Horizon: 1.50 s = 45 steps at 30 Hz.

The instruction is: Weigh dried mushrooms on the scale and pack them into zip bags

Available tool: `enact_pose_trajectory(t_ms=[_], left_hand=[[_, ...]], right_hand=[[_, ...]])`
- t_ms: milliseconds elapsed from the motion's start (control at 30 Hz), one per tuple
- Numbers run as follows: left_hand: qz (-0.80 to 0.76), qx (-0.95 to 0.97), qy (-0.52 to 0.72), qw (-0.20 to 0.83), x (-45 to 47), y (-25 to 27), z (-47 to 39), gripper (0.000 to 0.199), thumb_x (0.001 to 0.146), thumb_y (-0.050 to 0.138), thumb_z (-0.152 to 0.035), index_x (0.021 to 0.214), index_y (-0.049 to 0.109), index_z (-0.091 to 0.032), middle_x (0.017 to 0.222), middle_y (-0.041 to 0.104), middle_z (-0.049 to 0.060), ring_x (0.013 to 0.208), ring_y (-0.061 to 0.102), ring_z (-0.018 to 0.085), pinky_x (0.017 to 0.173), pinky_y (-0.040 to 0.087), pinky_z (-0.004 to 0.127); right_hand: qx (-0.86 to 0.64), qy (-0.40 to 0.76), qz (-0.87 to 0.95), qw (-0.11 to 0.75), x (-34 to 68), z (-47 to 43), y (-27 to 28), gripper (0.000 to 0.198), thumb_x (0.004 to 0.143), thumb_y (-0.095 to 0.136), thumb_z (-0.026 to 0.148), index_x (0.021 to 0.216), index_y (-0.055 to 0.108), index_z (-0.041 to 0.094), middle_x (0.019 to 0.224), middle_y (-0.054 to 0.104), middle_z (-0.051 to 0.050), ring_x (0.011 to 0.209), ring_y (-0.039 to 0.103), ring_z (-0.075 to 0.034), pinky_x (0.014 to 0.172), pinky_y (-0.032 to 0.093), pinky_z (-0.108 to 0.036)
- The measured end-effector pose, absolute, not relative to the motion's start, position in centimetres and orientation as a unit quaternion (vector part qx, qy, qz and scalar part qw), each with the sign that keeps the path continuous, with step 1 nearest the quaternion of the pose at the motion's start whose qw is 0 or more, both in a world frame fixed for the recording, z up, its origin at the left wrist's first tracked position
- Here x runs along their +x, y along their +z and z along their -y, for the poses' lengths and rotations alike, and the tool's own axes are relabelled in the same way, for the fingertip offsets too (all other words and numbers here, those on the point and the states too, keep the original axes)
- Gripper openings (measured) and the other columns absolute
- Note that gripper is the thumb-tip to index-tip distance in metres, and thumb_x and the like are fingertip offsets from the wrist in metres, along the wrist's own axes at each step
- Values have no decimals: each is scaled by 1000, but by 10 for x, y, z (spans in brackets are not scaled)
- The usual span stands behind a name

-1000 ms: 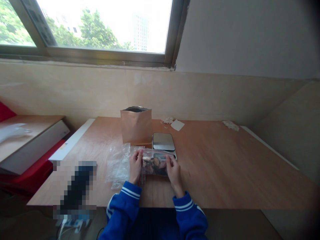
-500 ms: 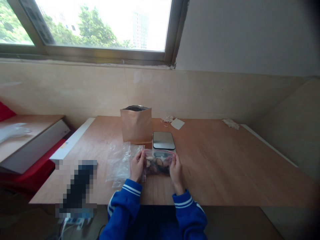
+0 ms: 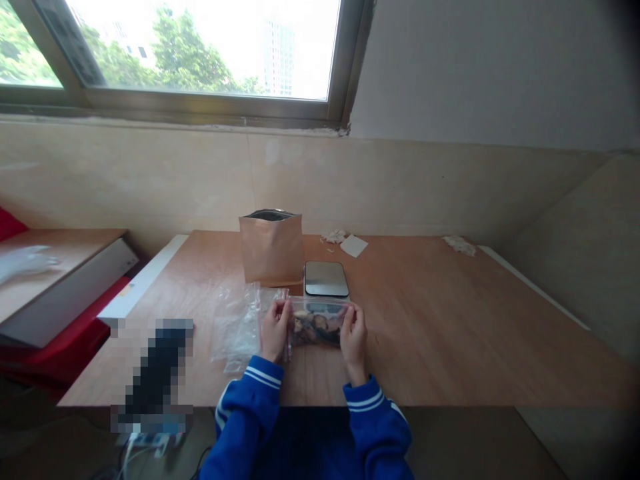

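A clear zip bag (image 3: 316, 325) of dark pieces is pinched at its top corners by the left hand (image 3: 275, 328) and right hand (image 3: 353, 333), just before the scale (image 3: 326, 279). If either grip slackens, pieces could be spilled onto the table (image 3: 450, 333).

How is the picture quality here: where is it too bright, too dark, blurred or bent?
Head view: the window is overexposed, nearly white; the corners darken, most at the right; straight lines bow near the edges; a pixelated block hides something on the table; the left hand, right hand and clear bag are sharp enough, though dim.
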<state>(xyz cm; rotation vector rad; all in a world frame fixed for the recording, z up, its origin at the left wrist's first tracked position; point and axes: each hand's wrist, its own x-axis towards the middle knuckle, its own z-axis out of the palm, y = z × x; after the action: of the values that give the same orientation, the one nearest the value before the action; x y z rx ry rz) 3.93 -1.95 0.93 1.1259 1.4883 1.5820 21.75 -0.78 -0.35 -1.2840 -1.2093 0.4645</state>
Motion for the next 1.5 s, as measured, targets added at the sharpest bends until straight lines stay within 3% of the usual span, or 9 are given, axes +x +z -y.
enact_pose_trajectory(t_ms=[600, 833, 1133, 1500], left_hand=[[-554, 454, 616, 329, 41, 13, 24, 29, 84, 60, -46, 83, 61, -17, 70, 60, 0, 58, 55, 11, 51, 44, 21], [-559, 436, 609, 355, 40, 13, 24, 33, 84, 59, -50, 86, 62, -17, 69, 59, 0, 57, 54, 11, 50, 43, 20], [-539, 435, 607, 389, 43, 13, 23, 36, 81, 62, -52, 88, 63, -17, 67, 56, -2, 54, 50, 9, 48, 40, 19], [-557, 431, 596, 385, 43, 14, 23, 36, 80, 62, -53, 89, 63, -17, 67, 56, -2, 52, 49, 9, 47, 40, 19]], right_hand=[[-571, 189, 500, 624, 221, 10, -3, 33, 93, 45, 47, 92, 60, 18, 88, 67, -9, 80, 63, -21, 74, 50, -34], [-569, 242, 486, 617, 218, 12, -1, 39, 93, 41, 55, 94, 56, 19, 77, 64, -5, 69, 62, -19, 66, 50, -32], [-563, 275, 472, 620, 216, 12, -1, 39, 88, 54, 55, 101, 57, 18, 93, 68, -10, 83, 65, -22, 72, 52, -33], [-566, 204, 472, 644, 217, 12, 1, 38, 87, 58, 52, 94, 63, 16, 94, 67, -11, 82, 62, -21, 74, 49, -33]])
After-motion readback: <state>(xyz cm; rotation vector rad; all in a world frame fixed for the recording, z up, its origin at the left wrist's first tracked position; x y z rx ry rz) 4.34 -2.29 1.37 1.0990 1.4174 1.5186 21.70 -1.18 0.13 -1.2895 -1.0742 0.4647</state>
